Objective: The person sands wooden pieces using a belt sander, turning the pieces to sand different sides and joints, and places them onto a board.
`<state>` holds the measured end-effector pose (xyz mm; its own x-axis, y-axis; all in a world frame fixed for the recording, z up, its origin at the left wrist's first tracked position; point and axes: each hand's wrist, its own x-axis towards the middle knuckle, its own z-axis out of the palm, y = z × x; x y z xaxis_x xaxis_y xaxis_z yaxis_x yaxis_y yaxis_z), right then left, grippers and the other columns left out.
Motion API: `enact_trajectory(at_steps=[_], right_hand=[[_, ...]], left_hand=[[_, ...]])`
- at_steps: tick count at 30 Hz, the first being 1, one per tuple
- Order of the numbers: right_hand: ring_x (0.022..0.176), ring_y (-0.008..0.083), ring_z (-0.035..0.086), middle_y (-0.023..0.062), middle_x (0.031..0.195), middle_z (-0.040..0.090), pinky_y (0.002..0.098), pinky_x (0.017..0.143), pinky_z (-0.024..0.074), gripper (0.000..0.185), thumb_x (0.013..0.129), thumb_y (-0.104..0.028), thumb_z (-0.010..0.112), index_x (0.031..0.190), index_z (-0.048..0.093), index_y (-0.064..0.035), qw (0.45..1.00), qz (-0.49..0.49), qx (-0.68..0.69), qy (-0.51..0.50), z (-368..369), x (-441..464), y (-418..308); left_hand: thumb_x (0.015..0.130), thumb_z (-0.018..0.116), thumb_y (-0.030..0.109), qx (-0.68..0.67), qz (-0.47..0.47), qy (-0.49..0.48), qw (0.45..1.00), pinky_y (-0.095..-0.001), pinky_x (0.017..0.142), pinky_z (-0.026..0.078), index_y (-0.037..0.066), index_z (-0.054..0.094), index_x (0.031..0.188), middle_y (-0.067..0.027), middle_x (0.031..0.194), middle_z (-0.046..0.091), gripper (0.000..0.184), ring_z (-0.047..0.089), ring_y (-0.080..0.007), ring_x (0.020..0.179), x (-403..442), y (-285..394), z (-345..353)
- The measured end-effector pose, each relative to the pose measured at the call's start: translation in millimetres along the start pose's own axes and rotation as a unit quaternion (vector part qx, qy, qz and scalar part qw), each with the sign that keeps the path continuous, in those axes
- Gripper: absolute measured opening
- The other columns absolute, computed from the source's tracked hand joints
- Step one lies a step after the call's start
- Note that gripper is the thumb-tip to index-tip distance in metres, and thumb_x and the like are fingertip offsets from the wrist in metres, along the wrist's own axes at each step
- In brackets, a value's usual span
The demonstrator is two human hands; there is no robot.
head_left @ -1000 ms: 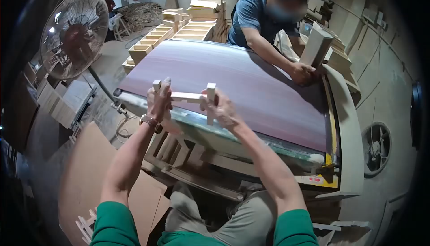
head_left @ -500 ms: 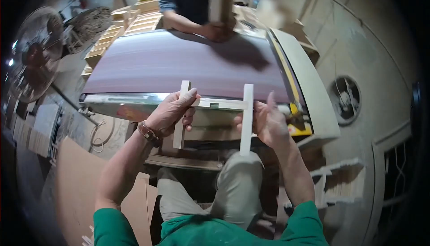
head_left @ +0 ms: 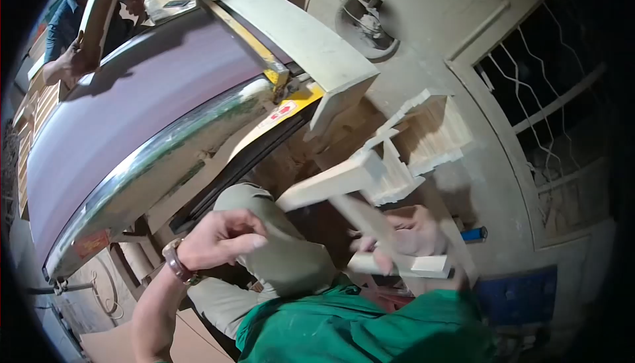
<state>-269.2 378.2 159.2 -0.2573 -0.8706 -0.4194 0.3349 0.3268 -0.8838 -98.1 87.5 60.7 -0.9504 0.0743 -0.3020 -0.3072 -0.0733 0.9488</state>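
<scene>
My right hand [head_left: 413, 231] is closed on an H-shaped wooden frame [head_left: 331, 181], low at the right of my lap; the frame and fingers are partly smeared by motion. One bar of the frame points left over my knee, and another ends just below my fingers. My left hand [head_left: 223, 236], with a brown watch on its wrist, hovers over my thigh, fingers curled with a gap between thumb and forefinger and nothing in it. It does not touch the frame.
The sanding belt [head_left: 145, 98] fills the upper left, with a yellow-edged guard [head_left: 291, 19] beside it. Across it a co-worker [head_left: 63, 39] holds a wooden piece [head_left: 99, 19]. Stacked wooden parts [head_left: 430, 131] stand at the right, near a blue can [head_left: 474, 234] and a wall fan [head_left: 369, 24].
The view has swung to the right. My left hand has let go of the frame, and my right hand has carried it away from the belt to my right side.
</scene>
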Motion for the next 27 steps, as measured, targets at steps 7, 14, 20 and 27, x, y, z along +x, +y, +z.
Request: enact_trajectory(at_steps=[7,14,20,27], right_hand=[[0.074,0.0326,0.06,0.0129,0.074,0.059,0.0439,0.069,0.0493,0.02,0.093,-0.018,0.058,0.08,0.056,-0.0022,0.708,-0.093,-0.596,0.368,-100.9,0.7,52.8],[0.083,0.0379,0.061,0.0174,0.082,0.063,0.0497,0.074,0.0493,0.016,0.091,-0.016,0.057,0.081,0.057,-0.0034,0.548,-0.062,-0.719,0.424,-170.5,48.1,89.7],[0.09,0.0413,0.06,0.0208,0.088,0.063,0.05,0.079,0.0482,0.016,0.091,-0.016,0.055,0.089,0.061,-0.0018,0.564,-0.039,-0.702,0.433,-196.0,45.7,115.7],[0.118,0.031,0.057,0.0215,0.124,0.061,0.0386,0.105,0.0408,0.043,0.099,-0.027,0.052,0.129,0.058,0.0025,0.743,0.004,-0.519,0.423,-231.4,41.4,109.6]], left_hand=[[0.094,0.064,0.02,-0.026,0.084,0.183,0.979,-0.0186,0.044,0.042,0.001,0.062,0.104,0.0024,0.07,0.059,0.021,0.051,-0.0018,0.051,-32.1,-15.0,-23.1],[0.095,0.062,0.017,0.003,0.024,0.29,0.957,-0.0184,0.045,0.042,0.001,0.06,0.099,0.0034,0.072,0.057,0.017,0.049,-0.0014,0.051,-82.6,-56.0,-36.9],[0.097,0.059,0.015,0.019,-0.051,0.356,0.933,-0.0188,0.052,0.04,0.002,0.06,0.098,0.0045,0.073,0.054,0.013,0.049,-0.0011,0.06,-131.1,-99.2,-44.8],[0.098,0.06,0.031,0.082,-0.146,0.462,0.871,-0.0271,0.057,0.047,0.004,0.061,0.092,0.0007,0.073,0.059,0.028,0.053,-0.0067,0.064,-212.6,-152.8,-21.1]])
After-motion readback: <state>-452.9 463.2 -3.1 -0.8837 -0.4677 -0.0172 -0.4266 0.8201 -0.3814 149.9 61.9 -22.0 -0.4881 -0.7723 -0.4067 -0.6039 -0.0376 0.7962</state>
